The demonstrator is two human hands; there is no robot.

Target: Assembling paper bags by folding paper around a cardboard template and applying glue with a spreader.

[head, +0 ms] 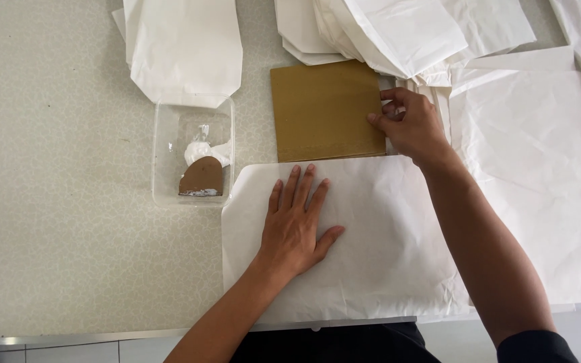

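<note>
Brown stiff cardboard [325, 111], light, pinched at its three-o'clock edge by right hand [410, 121]; left hand [297, 225] lies open, flattening thin, soft white paper [384, 242].

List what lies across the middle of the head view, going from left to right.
Clear plastic tray holding a brown wedge → left hand flat on a white paper sheet → brown cardboard piece → right hand gripping its edge → crumpled white paper.

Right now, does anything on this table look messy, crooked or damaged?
Nothing looks damaged or spilled. The cardboard sits slightly askew, its right edge pinched by the right hand. The left hand lies flat on a wrinkled paper sheet. The plastic tray holds white paste and a smeared brown scrap.
</note>
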